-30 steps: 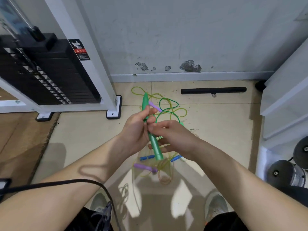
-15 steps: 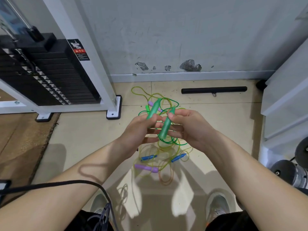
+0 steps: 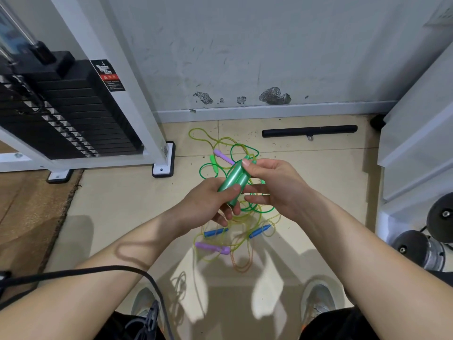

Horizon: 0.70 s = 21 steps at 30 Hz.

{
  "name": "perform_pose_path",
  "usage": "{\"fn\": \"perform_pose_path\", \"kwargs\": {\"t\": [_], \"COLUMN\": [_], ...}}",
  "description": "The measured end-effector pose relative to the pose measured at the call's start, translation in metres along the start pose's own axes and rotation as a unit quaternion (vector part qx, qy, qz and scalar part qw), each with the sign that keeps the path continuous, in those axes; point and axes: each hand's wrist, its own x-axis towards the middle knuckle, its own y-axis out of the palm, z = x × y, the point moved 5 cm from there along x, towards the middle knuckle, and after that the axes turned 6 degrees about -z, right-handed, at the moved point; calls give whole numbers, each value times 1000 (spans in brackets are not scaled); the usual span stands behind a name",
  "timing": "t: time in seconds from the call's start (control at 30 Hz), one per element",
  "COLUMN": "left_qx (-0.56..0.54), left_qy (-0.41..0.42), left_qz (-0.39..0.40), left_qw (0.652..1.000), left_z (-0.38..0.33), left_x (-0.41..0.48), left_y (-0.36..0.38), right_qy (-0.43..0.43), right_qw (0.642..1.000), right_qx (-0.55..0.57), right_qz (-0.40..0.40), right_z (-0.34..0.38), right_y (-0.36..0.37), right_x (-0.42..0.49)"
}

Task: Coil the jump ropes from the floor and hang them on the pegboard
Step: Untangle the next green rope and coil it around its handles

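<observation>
Two green jump-rope handles (image 3: 234, 179) lie side by side, held above the floor. My left hand (image 3: 208, 204) grips their lower end with thumb on top. My right hand (image 3: 274, 185) pinches their upper end, thumb at the tips. The green rope (image 3: 252, 207) trails down from them in loops. Below on the tiled floor lies a tangle of other ropes: two blue handles (image 3: 215, 232), two purple handles (image 3: 210, 247) and a yellow-green rope (image 3: 203, 136). No pegboard is in view.
A weight-stack machine (image 3: 73, 114) with a white frame stands at the left, its foot (image 3: 163, 165) near the ropes. A black bar (image 3: 308, 130) lies by the wall. White shelving (image 3: 416, 143) and dumbbells (image 3: 421, 246) fill the right. My shoes (image 3: 316, 300) are below.
The two green handles, apart half a second ago with one in each hand, are now pressed together side by side. Both hands now hold the pair.
</observation>
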Motion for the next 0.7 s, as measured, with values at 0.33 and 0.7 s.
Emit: {"fn": "perform_pose_path", "kwargs": {"t": [0.33,0.7], "left_qx": [97,137], "left_qy": [-37,5], "left_qz": [17,-46], "left_qw": [994,989], "left_z": [8,10], "left_x": [-2,6], "left_y": [-3,-2], "right_qy": [17,-1], "right_qw": [999,999], "right_qx": [-25,-43], "right_qz": [-15,-10], "right_z": [-13,-37], "right_y": [7,31], "right_x": [2,-9]}}
